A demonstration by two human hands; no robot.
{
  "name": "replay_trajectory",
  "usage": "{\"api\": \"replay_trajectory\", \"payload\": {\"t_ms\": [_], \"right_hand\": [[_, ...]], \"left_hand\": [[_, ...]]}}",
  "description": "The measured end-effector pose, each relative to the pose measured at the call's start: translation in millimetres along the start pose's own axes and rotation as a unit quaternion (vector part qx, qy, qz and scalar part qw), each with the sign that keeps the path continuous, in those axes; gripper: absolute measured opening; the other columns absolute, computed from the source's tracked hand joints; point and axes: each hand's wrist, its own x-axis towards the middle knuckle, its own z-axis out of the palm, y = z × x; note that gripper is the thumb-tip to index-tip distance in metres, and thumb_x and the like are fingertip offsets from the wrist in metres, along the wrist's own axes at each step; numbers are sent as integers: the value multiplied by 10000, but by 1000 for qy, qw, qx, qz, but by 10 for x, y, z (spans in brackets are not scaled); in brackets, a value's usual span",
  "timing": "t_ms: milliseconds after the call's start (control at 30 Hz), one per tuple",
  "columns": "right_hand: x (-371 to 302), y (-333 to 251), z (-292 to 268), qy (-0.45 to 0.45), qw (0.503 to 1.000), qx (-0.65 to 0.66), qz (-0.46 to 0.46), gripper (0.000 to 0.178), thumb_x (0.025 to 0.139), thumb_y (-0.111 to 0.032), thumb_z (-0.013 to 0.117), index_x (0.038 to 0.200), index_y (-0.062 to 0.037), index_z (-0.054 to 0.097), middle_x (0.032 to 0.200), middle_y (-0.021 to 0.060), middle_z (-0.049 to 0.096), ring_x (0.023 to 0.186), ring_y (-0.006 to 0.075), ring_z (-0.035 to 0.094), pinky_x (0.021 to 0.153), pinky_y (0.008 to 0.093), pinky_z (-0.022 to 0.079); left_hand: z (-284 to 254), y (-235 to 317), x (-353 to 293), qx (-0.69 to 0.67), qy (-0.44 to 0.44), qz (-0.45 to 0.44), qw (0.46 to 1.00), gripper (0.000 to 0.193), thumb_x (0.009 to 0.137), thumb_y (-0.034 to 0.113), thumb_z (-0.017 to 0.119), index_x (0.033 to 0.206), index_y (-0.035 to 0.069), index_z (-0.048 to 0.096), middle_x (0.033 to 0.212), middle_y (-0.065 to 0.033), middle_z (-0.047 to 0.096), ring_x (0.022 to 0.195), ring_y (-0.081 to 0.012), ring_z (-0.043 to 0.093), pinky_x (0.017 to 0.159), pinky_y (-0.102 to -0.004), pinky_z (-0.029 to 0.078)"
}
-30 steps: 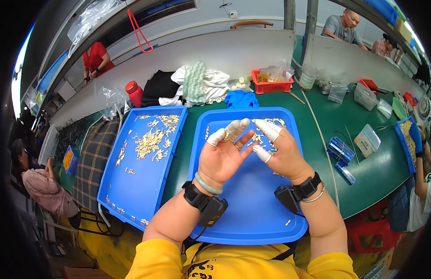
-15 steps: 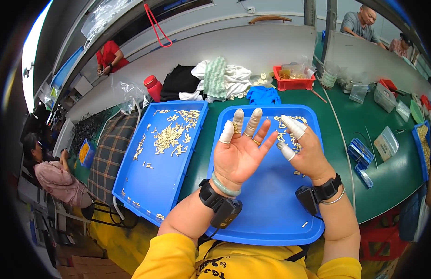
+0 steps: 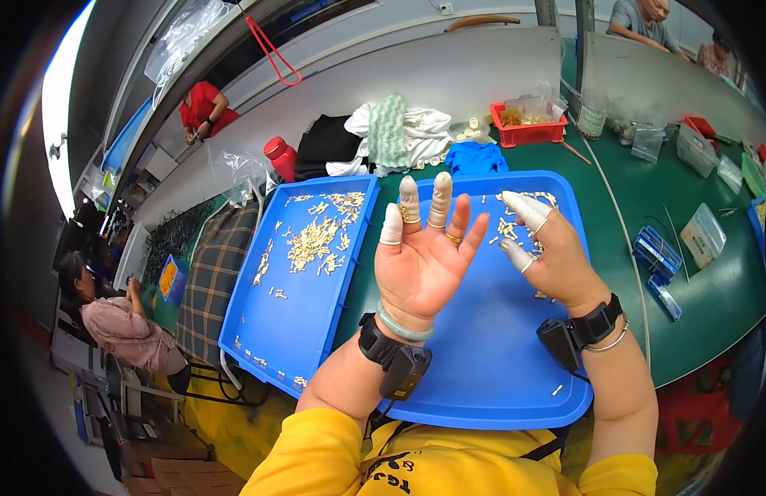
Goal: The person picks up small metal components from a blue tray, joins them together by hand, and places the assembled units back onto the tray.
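My left hand [image 3: 422, 260] is held palm up over the near blue tray [image 3: 482, 401], its fingers spread and nothing in them. White finger cots cover its thumb and two fingers, and a ring sits on another finger. To its right is my right hand [image 3: 552, 252], back upward, with the cotted thumb and forefinger apart and nothing visible between them. Its other fingers are mostly hidden. Small pale-gold metal pieces [image 3: 507, 227] lie near its fingertips at the tray's far end. A second blue tray [image 3: 271, 331] to the left carries a heap of similar pieces [image 3: 312, 244].
Behind the trays are a red bottle [image 3: 280, 157], folded cloths [image 3: 408, 132], a blue cloth [image 3: 476, 158] and a red bin [image 3: 527, 132]. Blue tools [image 3: 656, 255] and a clear box [image 3: 703, 234] lie right. A plaid-covered seat [image 3: 221, 273] stands left. Other people work beyond.
The whole view has shifted slightly, so the trays sit a little to the right. Both hands keep nearly the same pose, with the left fingers slightly more upright.
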Motion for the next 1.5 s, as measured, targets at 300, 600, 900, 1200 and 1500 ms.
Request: {"api": "replay_trajectory", "payload": {"t_ms": [300,600,900,1200,1500], "right_hand": [[-2,-36,-12,-23,1000,0,10,586,692,-13,680,1251,-81,516,1129,84,572,854,162,570,647,240,453],[-10,14,-14,21,994,57,93,519,753,10,648,1249,-67,518,1106,62,585,790,82,534,652,198,440],[-10,162,12,86,965,158,192,427,808,-1,621,1223,-52,537,1062,47,599,754,32,502,647,173,441],[-52,103,-9,75,973,110,189,391,790,-6,627,1175,-50,577,979,36,609,694,47,508,616,191,447],[14,56,-17,48,974,87,202,410,779,-28,632,1183,-74,579,916,29,602,630,61,506,572,202,438]], "left_hand": [[-101,790,140,-1,150,330,932,342,928,371,441,1174,150,532,1191,-98,546,1127,-291,483,1040,-484,309],[-236,477,349,167,292,158,929,416,863,302,569,1165,30,478,992,-91,554,958,-256,551,858,-388,453],[-458,19,688,832,151,-198,497,271,803,212,616,996,22,630,938,-136,636,797,-241,614,721,-347,501],[-597,-241,572,956,50,-160,243,284,707,308,696,801,41,685,872,-195,632,769,-339,615,712,-397,499],[-669,-310,649,979,-15,-120,165,248,689,299,657,709,53,669,751,-182,627,713,-343,607,649,-416,489]]}}
